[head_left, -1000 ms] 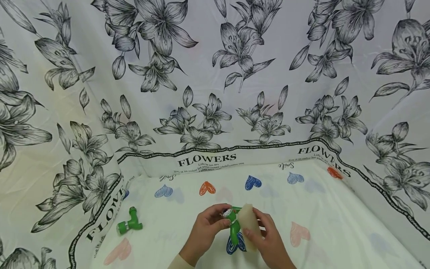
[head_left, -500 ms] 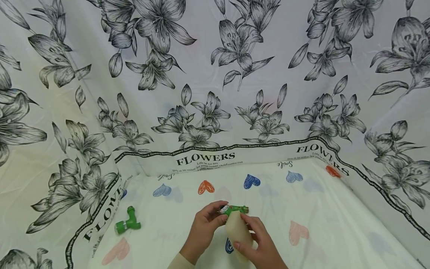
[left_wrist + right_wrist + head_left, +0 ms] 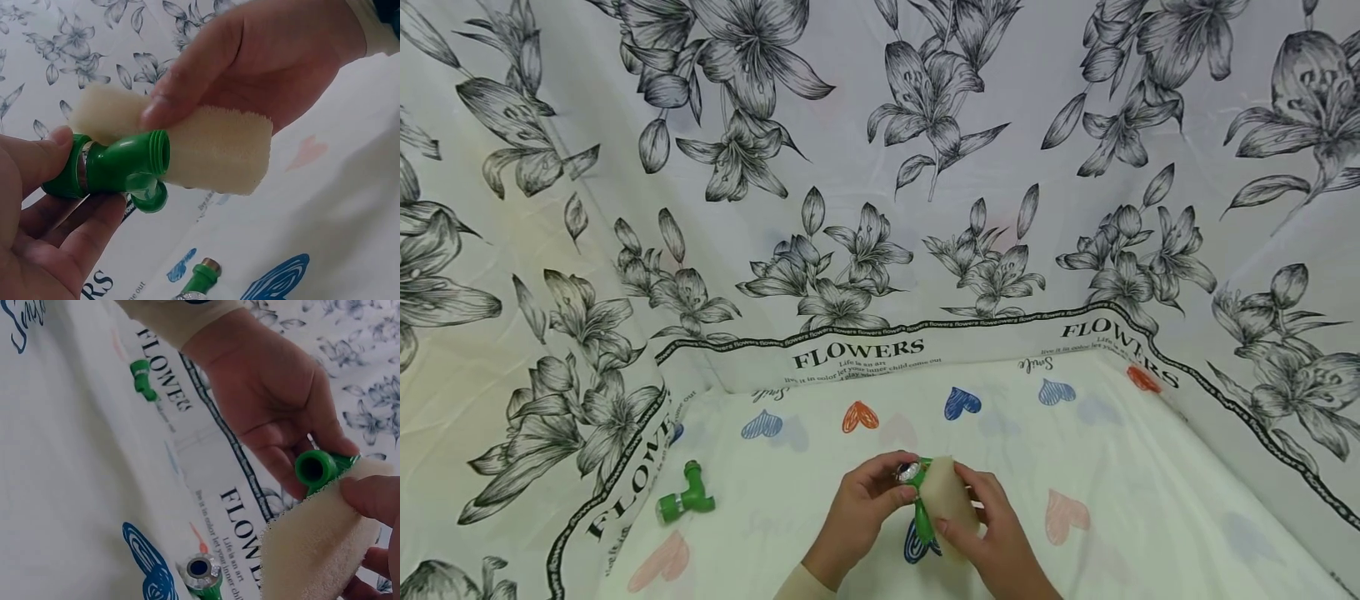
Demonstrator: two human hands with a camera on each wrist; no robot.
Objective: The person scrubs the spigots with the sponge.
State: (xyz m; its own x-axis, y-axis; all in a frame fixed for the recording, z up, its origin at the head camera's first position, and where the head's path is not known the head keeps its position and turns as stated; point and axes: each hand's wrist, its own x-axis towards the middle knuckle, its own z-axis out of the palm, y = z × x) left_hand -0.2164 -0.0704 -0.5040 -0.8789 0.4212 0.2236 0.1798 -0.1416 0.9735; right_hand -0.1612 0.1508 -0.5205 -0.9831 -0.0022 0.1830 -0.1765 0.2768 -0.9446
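Left hand [image 3: 37, 212] grips green fitting [image 3: 119, 169]; right hand [image 3: 262, 62] pinches sponge [image 3: 206, 147].

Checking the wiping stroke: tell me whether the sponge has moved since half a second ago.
Yes. In the head view the sponge has shifted up and slightly right, now uncovering more of the blue heart print on the cloth.

Bright, even, soft light; faint shadows; wrist views slightly blurred
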